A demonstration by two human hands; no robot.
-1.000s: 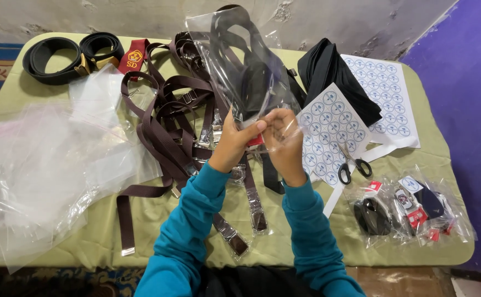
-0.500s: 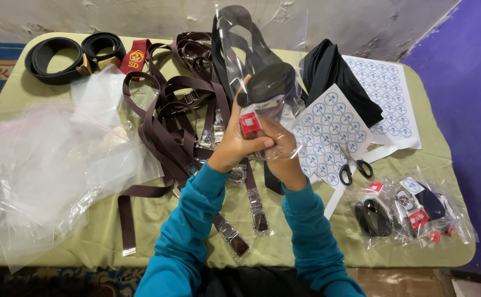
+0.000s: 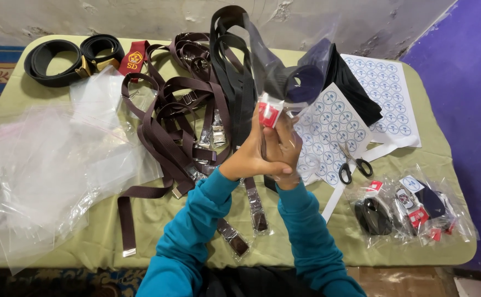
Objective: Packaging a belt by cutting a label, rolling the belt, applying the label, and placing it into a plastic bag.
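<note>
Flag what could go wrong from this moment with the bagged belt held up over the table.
Both hands, left hand and right hand, pinch only the bottom of the clear bag, so the rolled black belt inside may tip or slide out. The bag hangs over the sticker sheets and could scuff them. Open scissors lie close to the right forearm and might snag the sleeve.

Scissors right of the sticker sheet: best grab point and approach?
Take the scissors at the black handle loops, coming from above on the near side. They lie flat on the table, loops towards the person, blades pointing away onto the sticker sheet. The loops are the bulkiest part and sit clear of the bagged belts, so fingers probably fit there.
</note>
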